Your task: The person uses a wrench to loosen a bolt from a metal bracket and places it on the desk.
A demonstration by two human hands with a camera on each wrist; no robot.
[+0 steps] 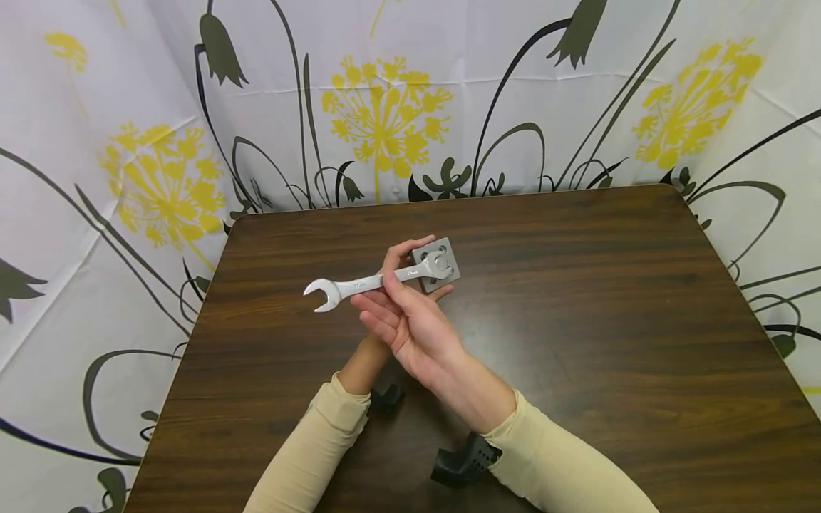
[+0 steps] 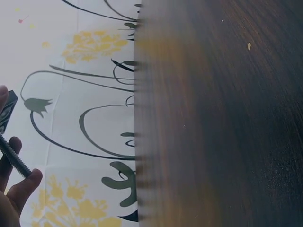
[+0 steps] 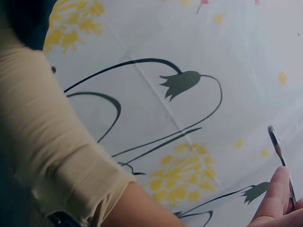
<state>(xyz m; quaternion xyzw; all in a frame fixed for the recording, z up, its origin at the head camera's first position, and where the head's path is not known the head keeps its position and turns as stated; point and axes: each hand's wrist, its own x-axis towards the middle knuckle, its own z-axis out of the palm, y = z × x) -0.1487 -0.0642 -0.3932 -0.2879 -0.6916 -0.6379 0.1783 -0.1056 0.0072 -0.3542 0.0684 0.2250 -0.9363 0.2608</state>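
From where I stand, the person's right hand [image 1: 417, 324] pinches a shiny silver metal wrench [image 1: 365, 284], thumb along its shaft, open jaw pointing left. Its ring end lies over the face of a grey metal block with holes [image 1: 452, 251], gripped from behind by the left hand [image 1: 398, 255] above the dark brown wood-grain table [image 1: 577, 320]. A threaded metal rod [image 2: 16, 158] juts from the block, its tip against a left fingertip.

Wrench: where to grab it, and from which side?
Probably take the wrench by its bare shank near its open end, from the side away from the metal block: that stretch is slim and straight, while the other end lies over the block and the right hand pinches mid-shank.
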